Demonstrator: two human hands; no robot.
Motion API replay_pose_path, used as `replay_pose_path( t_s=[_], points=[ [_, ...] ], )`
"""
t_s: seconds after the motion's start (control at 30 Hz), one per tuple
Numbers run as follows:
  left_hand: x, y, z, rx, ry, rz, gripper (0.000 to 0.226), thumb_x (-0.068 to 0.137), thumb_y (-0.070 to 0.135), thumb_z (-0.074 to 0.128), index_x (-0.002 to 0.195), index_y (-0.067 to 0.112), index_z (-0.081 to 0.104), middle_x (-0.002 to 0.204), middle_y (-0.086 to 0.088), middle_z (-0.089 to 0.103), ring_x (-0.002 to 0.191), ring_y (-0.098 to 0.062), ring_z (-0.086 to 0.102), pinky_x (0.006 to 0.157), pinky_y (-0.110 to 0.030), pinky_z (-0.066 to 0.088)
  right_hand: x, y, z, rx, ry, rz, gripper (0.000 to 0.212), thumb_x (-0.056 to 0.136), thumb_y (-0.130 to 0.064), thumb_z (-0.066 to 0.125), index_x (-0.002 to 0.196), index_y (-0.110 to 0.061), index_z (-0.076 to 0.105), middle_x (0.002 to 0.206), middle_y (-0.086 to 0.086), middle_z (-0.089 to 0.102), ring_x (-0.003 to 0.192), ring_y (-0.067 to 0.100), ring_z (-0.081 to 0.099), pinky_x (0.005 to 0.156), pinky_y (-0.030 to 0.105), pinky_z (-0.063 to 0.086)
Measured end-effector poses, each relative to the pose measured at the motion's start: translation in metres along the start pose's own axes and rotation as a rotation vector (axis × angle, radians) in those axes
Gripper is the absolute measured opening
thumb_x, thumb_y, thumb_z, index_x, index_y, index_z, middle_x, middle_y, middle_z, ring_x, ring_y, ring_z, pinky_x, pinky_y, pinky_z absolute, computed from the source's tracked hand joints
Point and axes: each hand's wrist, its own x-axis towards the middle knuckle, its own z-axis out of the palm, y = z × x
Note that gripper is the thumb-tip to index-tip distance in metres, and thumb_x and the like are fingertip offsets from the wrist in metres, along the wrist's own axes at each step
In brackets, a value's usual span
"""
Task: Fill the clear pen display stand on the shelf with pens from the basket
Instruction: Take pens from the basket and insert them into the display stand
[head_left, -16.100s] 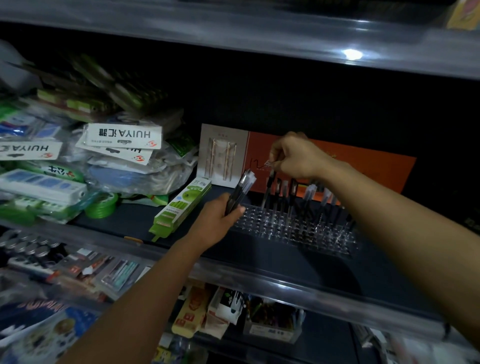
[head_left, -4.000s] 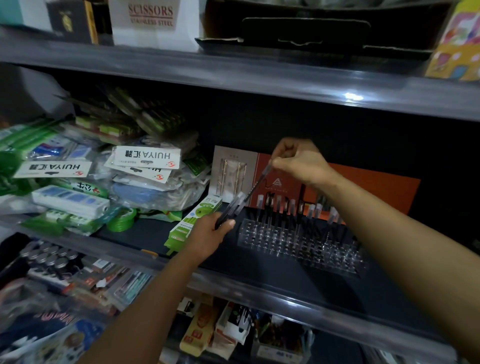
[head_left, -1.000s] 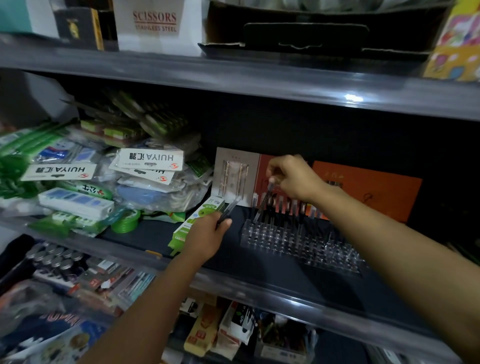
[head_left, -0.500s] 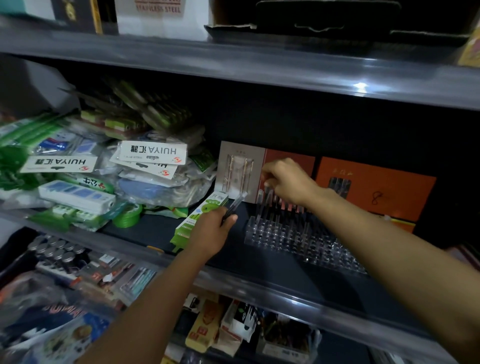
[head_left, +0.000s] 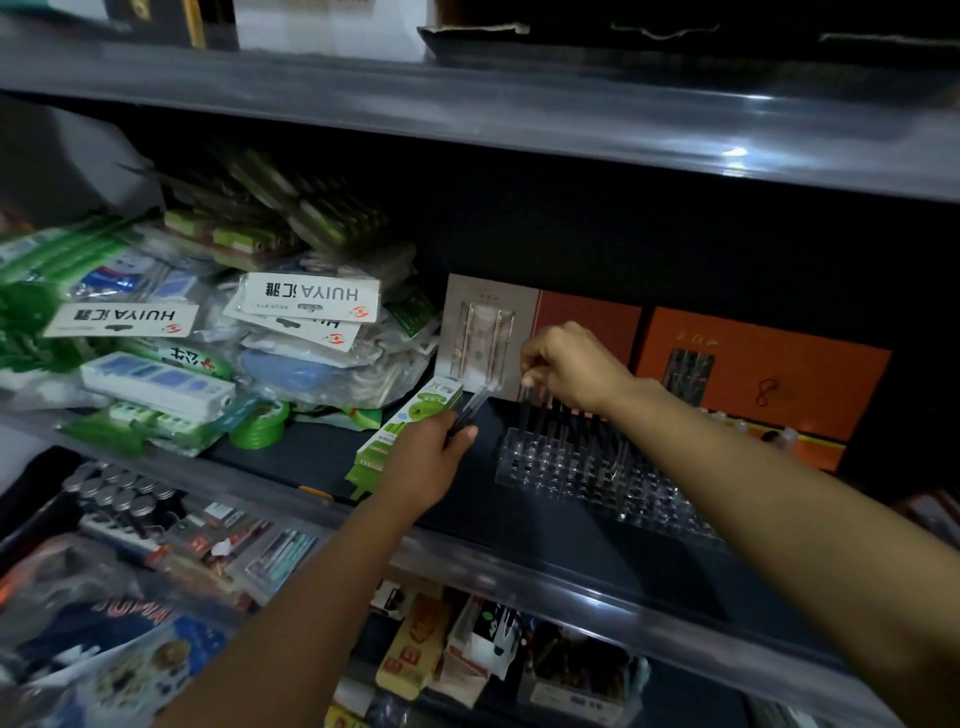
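Head view: clear pen display stand sits on the dark shelf, right of centre, with a row of dark pens upright in its back holes; front rows of holes look unfilled. Right hand is over the stand's back-left corner, fingers curled and pinching the top of one pen that stands roughly upright at the stand's left end; can't tell if its tip is seated in a hole. Left hand is just left of the stand, fingers wrapped around a small bundle of spare pens that angle up and to the right out of the fist; exact count unclear, motion blur. Basket not in frame. Behind the stand, leaning on the shelf's back wall: a beige pen gift card and orange boxes, the right one with a handwritten "8". A green-and-white box lies on the shelf touching the left hand's far side. Further left, a pile of bagged stationery with upside-down "HUIYA" header cards, and a green tape roll. Lower shelf carries assorted small packaged goods, blurred.
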Motion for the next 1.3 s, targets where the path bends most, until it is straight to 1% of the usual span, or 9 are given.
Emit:
replay_pose_path(
  t_s=[0.13, 0.27, 0.4, 0.6, 0.73, 1.0, 1.1, 1.2, 1.3],
  points=[
    [0.000, -0.001, 0.001, -0.014, 0.012, 0.006, 0.032, 0.095, 0.030, 0.052, 0.098, 0.000, 0.061, 0.086, -0.020, 0.067, 0.081, -0.032, 0.062, 0.073, -0.041, 0.050, 0.002, 0.000, 0.000, 0.017, -0.016, 0.020, 0.010, 0.085, -0.006, 0.069, 0.076, -0.010, 0.067, 0.080, 0.001, 0.065, 0.072, 0.013, 0.061, 0.068, 0.032, 0.050],
    [0.001, -0.002, 0.001, -0.029, 0.010, -0.002, 0.033, 0.094, 0.030, 0.052, 0.100, -0.001, 0.061, 0.090, -0.020, 0.068, 0.084, -0.032, 0.062, 0.075, -0.040, 0.050, 0.001, 0.001, 0.006, 0.020, -0.034, 0.036, 0.006, 0.082, -0.012, 0.073, 0.078, -0.015, 0.070, 0.081, -0.004, 0.063, 0.081, 0.016, 0.064, 0.085, 0.044, 0.054],
    [0.001, -0.002, 0.001, -0.024, 0.004, 0.002, 0.031, 0.095, 0.030, 0.052, 0.097, 0.001, 0.061, 0.086, -0.019, 0.067, 0.080, -0.030, 0.062, 0.071, -0.039, 0.050, -0.001, 0.001, 0.007, 0.035, -0.035, 0.025, 0.005, 0.083, -0.008, 0.072, 0.087, -0.007, 0.073, 0.092, 0.005, 0.068, 0.081, 0.014, 0.064, 0.075, 0.029, 0.053],
    [0.001, 0.001, 0.001, -0.034, -0.013, 0.002, 0.030, 0.095, 0.032, 0.051, 0.098, 0.003, 0.061, 0.087, -0.017, 0.067, 0.082, -0.030, 0.062, 0.074, -0.041, 0.050, -0.004, 0.001, -0.003, 0.104, 0.003, 0.002, 0.019, 0.085, -0.007, 0.070, 0.103, -0.010, 0.072, 0.100, 0.002, 0.068, 0.091, 0.014, 0.063, 0.086, 0.036, 0.055],
    [0.000, 0.010, 0.001, -0.063, -0.047, 0.006, 0.026, 0.095, 0.032, 0.052, 0.086, 0.008, 0.058, 0.077, -0.014, 0.064, 0.075, -0.027, 0.061, 0.069, -0.039, 0.048, -0.018, -0.010, -0.018, 0.307, -0.003, -0.055, 0.028, 0.082, -0.009, 0.073, 0.110, -0.014, 0.070, 0.095, -0.006, 0.066, 0.086, 0.000, 0.061, 0.079, 0.015, 0.050],
    [-0.005, 0.038, 0.005, -0.169, -0.095, 0.061, 0.032, 0.094, 0.030, 0.053, 0.073, 0.005, 0.053, 0.065, -0.019, 0.058, 0.064, -0.036, 0.056, 0.063, -0.045, 0.046, -0.048, -0.022, -0.046, 0.426, -0.063, -0.017, 0.011, 0.085, -0.003, 0.070, 0.095, -0.001, 0.071, 0.080, 0.004, 0.065, 0.047, -0.009, 0.056, 0.043, 0.004, 0.038],
    [-0.005, 0.047, 0.005, -0.154, -0.099, 0.085, 0.029, 0.093, 0.029, 0.054, 0.067, 0.015, 0.051, 0.060, -0.011, 0.056, 0.060, -0.030, 0.055, 0.063, -0.042, 0.047, -0.057, -0.020, -0.054, 0.415, -0.058, -0.010, 0.006, 0.087, -0.009, 0.069, 0.091, -0.004, 0.070, 0.072, -0.003, 0.063, 0.048, -0.005, 0.056, 0.045, 0.009, 0.040],
    [-0.006, 0.055, 0.006, -0.152, -0.109, 0.086, 0.030, 0.093, 0.029, 0.054, 0.064, 0.026, 0.047, 0.059, -0.002, 0.053, 0.059, -0.022, 0.052, 0.063, -0.040, 0.046, -0.063, -0.013, -0.060, 0.422, -0.013, 0.022, 0.004, 0.087, -0.015, 0.069, 0.083, -0.012, 0.069, 0.069, -0.004, 0.065, 0.059, 0.014, 0.059, 0.055, 0.031, 0.048],
    [-0.007, 0.056, 0.006, -0.150, -0.122, 0.074, 0.027, 0.093, 0.029, 0.054, 0.067, 0.022, 0.049, 0.059, -0.004, 0.053, 0.060, -0.025, 0.053, 0.064, -0.042, 0.047, -0.068, -0.006, -0.072, 0.529, 0.063, 0.072, 0.003, 0.083, -0.005, 0.065, 0.080, -0.006, 0.066, 0.065, 0.002, 0.060, 0.061, 0.019, 0.052, 0.059, 0.036, 0.043]
  ],
)
